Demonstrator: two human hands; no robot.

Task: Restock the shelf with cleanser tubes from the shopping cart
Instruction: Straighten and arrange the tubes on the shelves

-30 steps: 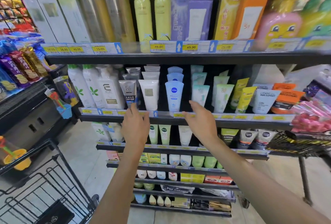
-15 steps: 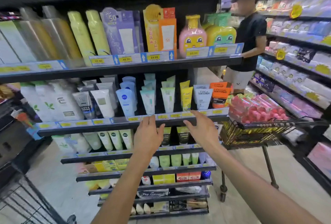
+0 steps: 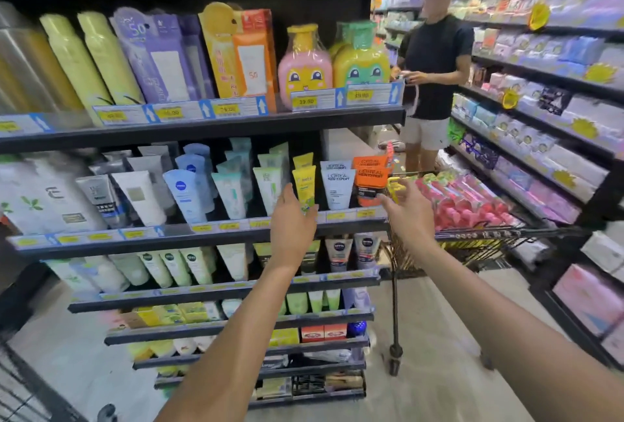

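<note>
Head camera view, looking forward and down along a shop aisle: two bare forearms reach out from the bottom edge toward a black shelf (image 3: 209, 234) stocked with upright cleanser tubes. The left hand (image 3: 292, 224) is raised in front of the shelf edge, fingers relaxed and slightly spread, holding nothing; its fingertips sit just in front of a yellow tube (image 3: 304, 182). The right hand (image 3: 407, 210) is also empty, fingers spread and loosely bent, stretched toward a shopping cart (image 3: 472, 236) parked at the right end of the shelving. Pink cleanser tubes (image 3: 459, 199) are heaped in the cart's basket, just beyond the right fingertips and not touched. On the shelf, from left to right, stand white bottles, grey and white tubes, blue Nivea tubes (image 3: 184, 192), pale green tubes, the yellow tube, a white L'Oreal Men Expert tube (image 3: 337, 185) and an orange tube (image 3: 369, 178). Yellow price labels run along the shelf edges. Further back in the aisle stands a person in a black t-shirt (image 3: 435, 63) and white shorts. More shelves of pastel packs line the right side.
</note>
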